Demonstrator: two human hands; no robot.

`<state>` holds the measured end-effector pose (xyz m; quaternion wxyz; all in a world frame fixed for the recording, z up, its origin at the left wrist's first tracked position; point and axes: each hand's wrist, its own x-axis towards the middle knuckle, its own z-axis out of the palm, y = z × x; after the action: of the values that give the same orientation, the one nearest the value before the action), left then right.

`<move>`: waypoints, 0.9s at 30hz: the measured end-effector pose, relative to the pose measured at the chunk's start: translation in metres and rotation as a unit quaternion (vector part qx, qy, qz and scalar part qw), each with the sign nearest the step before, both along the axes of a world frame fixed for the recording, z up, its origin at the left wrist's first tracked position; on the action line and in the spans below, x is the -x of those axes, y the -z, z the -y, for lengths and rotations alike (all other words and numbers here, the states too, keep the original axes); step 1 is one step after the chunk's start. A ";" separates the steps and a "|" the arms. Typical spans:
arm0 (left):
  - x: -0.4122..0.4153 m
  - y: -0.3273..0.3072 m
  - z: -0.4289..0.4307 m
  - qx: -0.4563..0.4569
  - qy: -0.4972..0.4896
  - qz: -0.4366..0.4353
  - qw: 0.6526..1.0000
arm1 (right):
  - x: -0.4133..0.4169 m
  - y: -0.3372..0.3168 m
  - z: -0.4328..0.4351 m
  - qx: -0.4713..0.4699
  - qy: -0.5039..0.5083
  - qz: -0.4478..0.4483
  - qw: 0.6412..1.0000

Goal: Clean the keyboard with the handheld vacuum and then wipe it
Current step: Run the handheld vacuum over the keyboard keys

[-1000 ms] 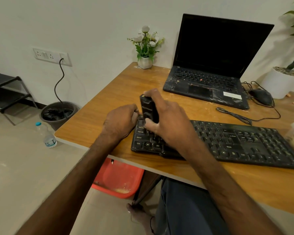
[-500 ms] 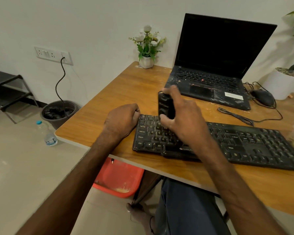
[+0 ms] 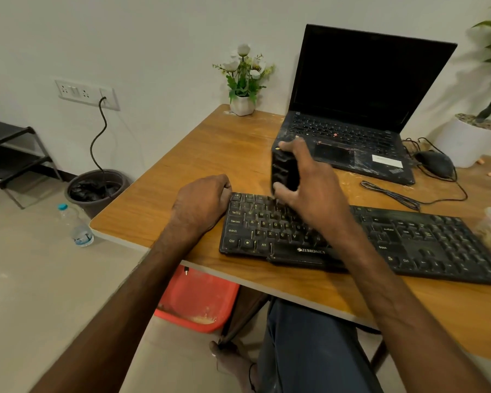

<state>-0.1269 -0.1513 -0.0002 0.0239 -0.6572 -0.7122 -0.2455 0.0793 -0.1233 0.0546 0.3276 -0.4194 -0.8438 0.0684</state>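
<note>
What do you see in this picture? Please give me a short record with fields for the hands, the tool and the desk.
right hand: grips the vacuum, held upright
vacuum position: over the top left keys of the keyboard; contact not clear
left hand: curled, on the table, against the keyboard's left end
behind the keyboard: open laptop, screen dark; mouse; flower pot
</note>
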 end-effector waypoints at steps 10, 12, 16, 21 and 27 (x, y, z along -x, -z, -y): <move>-0.001 -0.001 0.001 -0.004 -0.007 -0.002 1.000 | 0.006 0.003 0.008 0.034 -0.097 -0.019 0.995; -0.001 -0.002 0.001 -0.001 -0.007 0.001 1.000 | 0.003 -0.001 -0.005 0.015 -0.055 -0.016 0.998; -0.001 -0.001 -0.001 0.001 -0.004 -0.001 1.000 | 0.010 0.002 -0.003 0.039 -0.126 -0.020 0.991; -0.001 -0.001 -0.001 -0.003 -0.007 -0.006 1.000 | 0.019 0.004 -0.011 0.002 -0.124 -0.004 0.992; -0.001 0.000 -0.002 -0.001 0.004 0.000 1.000 | 0.020 0.004 -0.014 0.003 -0.148 0.001 0.989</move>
<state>-0.1258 -0.1497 0.0000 0.0235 -0.6598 -0.7094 -0.2467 0.0592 -0.1090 0.0503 0.3119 -0.2910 -0.8967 0.1185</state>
